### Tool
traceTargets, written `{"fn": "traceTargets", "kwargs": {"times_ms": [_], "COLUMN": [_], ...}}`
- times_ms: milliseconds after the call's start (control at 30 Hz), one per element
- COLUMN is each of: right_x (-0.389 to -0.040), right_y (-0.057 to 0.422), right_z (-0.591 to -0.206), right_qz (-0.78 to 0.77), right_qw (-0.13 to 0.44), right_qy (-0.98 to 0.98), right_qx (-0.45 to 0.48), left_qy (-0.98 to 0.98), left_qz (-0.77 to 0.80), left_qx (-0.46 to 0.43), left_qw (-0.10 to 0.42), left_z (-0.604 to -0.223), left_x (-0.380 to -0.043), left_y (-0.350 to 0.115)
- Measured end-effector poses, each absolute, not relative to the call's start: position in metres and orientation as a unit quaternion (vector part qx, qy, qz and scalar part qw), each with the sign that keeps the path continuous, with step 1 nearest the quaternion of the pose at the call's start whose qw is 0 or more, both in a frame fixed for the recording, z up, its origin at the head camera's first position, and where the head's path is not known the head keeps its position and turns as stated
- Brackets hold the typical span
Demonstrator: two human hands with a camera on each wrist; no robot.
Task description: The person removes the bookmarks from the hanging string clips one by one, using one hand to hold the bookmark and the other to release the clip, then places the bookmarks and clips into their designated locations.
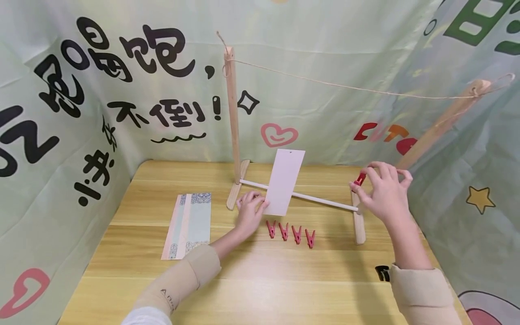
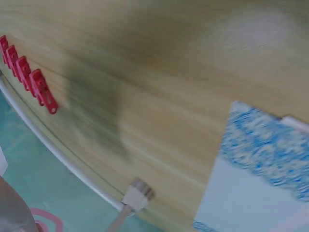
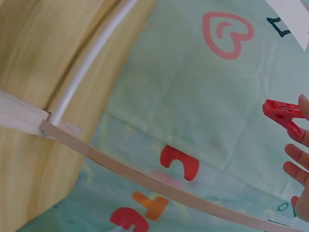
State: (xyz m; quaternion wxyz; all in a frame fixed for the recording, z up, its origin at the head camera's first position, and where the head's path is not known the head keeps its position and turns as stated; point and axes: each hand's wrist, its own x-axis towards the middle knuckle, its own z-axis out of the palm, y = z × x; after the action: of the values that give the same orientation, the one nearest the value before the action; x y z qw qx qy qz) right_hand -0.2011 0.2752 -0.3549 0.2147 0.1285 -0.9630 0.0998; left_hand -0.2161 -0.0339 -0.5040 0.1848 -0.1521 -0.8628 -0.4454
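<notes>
A light wooden table (image 1: 284,289) is carrying a wooden drying frame strung with twine (image 1: 235,117), the landmark here. Before its white crossbar, the left hand (image 1: 249,212) is pinching a plain white card (image 1: 284,183) upright, apparently readying it for hanging. At the frame's right foot, the right hand (image 1: 383,189) is gripping a red plastic clothespin (image 1: 359,180). Four matching red clothespins (image 1: 290,234) are lying in front of the crossbar.

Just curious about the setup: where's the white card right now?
In the head view, the white card stands mid-table, pinched by the left hand, in front of the white rod and above four red clothespins.
</notes>
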Motion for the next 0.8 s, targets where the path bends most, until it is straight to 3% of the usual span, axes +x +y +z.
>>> {"fn": "traceTargets", "kwargs": {"times_ms": [800], "right_x": [-0.197], "right_y": [0.266], "right_z": [-0.423], "right_qz": [0.123], "right_qw": [0.148], "right_qy": [-0.974], "right_qx": [0.120], "left_qy": [-0.867], "left_qz": [-0.450], "left_qx": [-0.075], "left_qw": [0.200], "left_z": [-0.537], "left_x": [-0.189], "left_y": [-0.092]}}
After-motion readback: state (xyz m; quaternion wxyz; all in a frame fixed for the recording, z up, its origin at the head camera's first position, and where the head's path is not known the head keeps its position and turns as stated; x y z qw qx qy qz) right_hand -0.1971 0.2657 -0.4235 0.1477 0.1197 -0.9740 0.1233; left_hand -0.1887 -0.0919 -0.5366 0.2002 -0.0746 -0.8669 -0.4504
